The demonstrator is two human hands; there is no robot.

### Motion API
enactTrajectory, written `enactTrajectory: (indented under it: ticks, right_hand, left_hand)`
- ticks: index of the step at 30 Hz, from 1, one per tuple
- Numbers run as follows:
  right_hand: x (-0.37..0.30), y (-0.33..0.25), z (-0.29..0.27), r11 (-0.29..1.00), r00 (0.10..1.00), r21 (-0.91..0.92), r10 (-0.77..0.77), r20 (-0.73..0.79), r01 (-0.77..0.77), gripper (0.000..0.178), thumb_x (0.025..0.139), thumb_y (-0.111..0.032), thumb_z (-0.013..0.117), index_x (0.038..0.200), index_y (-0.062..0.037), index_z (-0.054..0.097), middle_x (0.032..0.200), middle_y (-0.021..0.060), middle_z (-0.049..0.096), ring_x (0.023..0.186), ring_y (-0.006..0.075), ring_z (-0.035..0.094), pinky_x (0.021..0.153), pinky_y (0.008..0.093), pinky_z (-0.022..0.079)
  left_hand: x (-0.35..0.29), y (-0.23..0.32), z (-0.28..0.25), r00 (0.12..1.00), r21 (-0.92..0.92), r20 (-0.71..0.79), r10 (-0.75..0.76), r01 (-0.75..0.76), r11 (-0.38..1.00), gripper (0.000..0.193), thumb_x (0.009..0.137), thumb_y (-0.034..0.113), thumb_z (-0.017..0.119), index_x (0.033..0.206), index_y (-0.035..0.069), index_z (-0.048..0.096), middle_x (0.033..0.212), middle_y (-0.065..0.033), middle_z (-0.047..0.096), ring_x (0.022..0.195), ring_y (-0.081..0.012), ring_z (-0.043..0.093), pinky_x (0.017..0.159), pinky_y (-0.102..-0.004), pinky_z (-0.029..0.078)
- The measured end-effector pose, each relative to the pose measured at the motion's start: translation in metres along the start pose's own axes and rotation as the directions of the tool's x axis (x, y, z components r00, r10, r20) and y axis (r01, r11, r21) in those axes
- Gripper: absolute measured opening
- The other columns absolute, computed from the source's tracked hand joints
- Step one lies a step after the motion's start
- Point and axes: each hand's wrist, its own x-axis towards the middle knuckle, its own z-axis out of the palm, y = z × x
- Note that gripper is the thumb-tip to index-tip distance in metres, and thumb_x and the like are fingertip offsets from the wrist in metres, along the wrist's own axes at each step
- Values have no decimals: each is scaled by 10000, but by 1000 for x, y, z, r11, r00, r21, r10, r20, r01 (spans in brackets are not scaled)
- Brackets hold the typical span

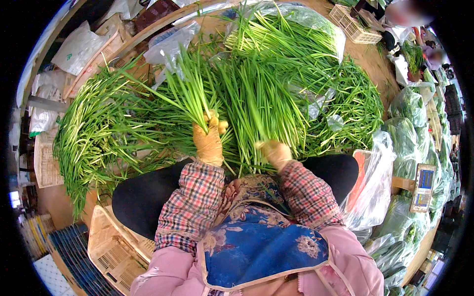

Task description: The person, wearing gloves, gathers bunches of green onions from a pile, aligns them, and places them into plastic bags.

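Note:
My left hand (208,140), in a yellowish glove, is closed around the lower ends of an upright bunch of green garlic chives (190,91). Their leaves fan out away from me. My right hand (275,153), gloved too and blurred by motion, is at the near end of a large heap of garlic chives (266,106). Its fingers look pinched, and a smeared green strand runs up from them. Both hands are above my lap, with the heap just beyond my knees.
Loose chives (98,128) spread at the left. Plastic crates stand at lower left (116,246) and far right (353,24). Clear plastic bags (373,185) lie beside my right knee, near bagged greens (405,143) and a small device with a blue panel (423,187). Other people are at the upper right.

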Motion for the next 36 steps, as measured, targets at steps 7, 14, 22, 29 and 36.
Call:
enactTrajectory:
  ticks: [7, 14, 22, 29, 36]
  right_hand:
    - [11, -1, 8, 988, 978, -78, 141, 151, -130, 408, 757, -389, 607, 988, -56, 563, 889, 115, 603, 802, 161, 573, 729, 287, 464]
    - [-16, -7, -63, 457, 962, 852, -34, -270, 255, 186, 778, -220, 627, 832, -63, 542, 705, 7, 563, 589, 93, 539, 437, 204, 447]
    - [-21, -32, 9, 638, 780, -482, -600, 178, 601, 369, 787, -250, 556, 1109, -113, 438, 802, 149, 574, 696, 283, 589, 581, 364, 486]
    - [-56, -34, -49, 745, 878, -476, -328, 350, 468, 580, 810, -381, 517, 1306, -202, 276, 818, 186, 592, 765, 290, 601, 616, 382, 483]
    - [-35, 52, -262, 578, 781, -753, -294, -550, -313, 418, 670, -311, 688, 927, -9, 553, 851, 191, 576, 811, 286, 588, 672, 382, 476]
  left_hand:
    - [-20, -67, -37, 706, 151, -36, -707, 704, 694, 245, 791, 226, 612, 868, -5, 585, 703, -54, 599, 444, -71, 421, 341, -183, 323]
    - [-15, -43, -32, 773, -166, 158, -615, 634, 755, 333, 871, 307, 486, 1017, 15, 548, 867, -92, 624, 492, -68, 463, 357, -177, 359]
    - [-14, -54, -27, 514, 458, 237, -825, 689, 561, 463, 712, 520, 615, 936, 117, 573, 759, 6, 536, 562, -115, 458, 478, -215, 380]
    - [-17, -57, -33, 592, 10, 266, -760, 787, 617, 348, 766, 274, 630, 1004, 28, 567, 864, -51, 615, 722, -169, 582, 623, -313, 497]
    - [-2, -72, -47, 653, -163, 221, -724, 757, 633, 235, 780, 58, 551, 967, -84, 542, 931, -170, 596, 914, -262, 584, 760, -310, 523]
